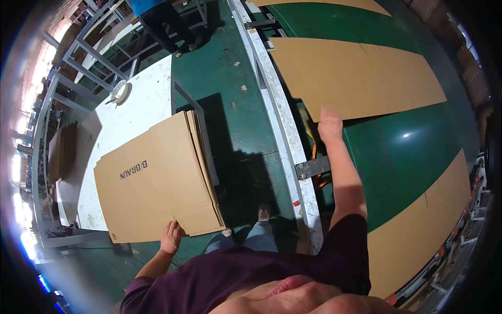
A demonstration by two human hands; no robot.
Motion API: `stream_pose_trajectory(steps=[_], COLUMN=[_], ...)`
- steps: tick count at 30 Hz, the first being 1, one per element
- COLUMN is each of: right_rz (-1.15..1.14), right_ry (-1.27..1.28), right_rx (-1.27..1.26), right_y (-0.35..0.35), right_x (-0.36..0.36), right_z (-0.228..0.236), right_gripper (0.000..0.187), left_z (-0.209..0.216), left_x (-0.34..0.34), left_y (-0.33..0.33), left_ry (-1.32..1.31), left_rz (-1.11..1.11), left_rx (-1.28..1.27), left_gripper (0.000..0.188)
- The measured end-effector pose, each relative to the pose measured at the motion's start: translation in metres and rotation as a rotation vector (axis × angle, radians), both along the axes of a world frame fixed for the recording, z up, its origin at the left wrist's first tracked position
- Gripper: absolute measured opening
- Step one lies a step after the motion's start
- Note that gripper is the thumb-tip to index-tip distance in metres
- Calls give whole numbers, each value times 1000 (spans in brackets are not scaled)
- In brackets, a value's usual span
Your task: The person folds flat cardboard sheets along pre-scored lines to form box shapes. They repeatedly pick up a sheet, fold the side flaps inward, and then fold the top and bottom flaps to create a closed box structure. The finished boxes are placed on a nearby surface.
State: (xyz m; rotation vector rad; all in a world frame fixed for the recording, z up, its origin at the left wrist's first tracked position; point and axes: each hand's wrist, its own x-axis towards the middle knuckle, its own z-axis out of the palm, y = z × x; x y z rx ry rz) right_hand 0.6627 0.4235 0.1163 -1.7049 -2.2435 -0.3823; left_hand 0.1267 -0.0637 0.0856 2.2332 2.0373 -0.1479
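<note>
At the near edge of a stack of flattened cardboard boxes [151, 178], my left hand [171, 236] rests with its fingers laid over the top box. Dark print marks that box, and several layers show along the stack's right side. My right arm reaches out to a brown cardboard sheet [361, 78] on the green conveyor belt [402, 146]. The sheet's near left corner is in my right hand [330, 124], fingers on top; the thumb is hidden. Part of the sheet's near edge casts a dark shadow on the belt.
A white table [136, 104] carries the stack and a small white bowl [120, 92]. Another cardboard sheet [423, 230] lies nearer on the belt. The conveyor's pale metal rail [282, 115] runs beside me, with a bracket [314, 167]. Farther off stands a person [162, 21].
</note>
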Motion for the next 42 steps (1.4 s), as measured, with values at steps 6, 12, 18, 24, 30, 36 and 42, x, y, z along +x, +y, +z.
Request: stream_pose_trajectory(steps=[6, 12, 18, 24, 30, 36, 42], right_rz=[396, -20, -643, -701, -153, 179, 246], right_ry=[357, 1302, 1920, 2335, 2300, 2184, 1881], right_rx=[579, 685, -58, -548, -562, -698, -1127], right_y=[-120, -43, -4, -20, -38, -163, -331], right_x=[-41, 101, 100, 31, -86, -293, -459], right_z=[271, 345, 16, -138, -21, 68, 79], right_gripper=[26, 32, 49, 38, 34, 28, 29], left_z=[6, 13, 8, 22, 22, 16, 1], left_x=[3, 8, 7, 7, 6, -8, -22], left_y=[-3, 11, 12, 12, 4, 1, 5], left_ry=[-32, -135, -118, -128, -132, -225, -301], left_rz=[36, 44, 52, 73, 80, 19, -73], left_rx=[22, 43, 125, 65, 138, 169, 241], left_gripper=[43, 47, 41, 44, 41, 43, 49])
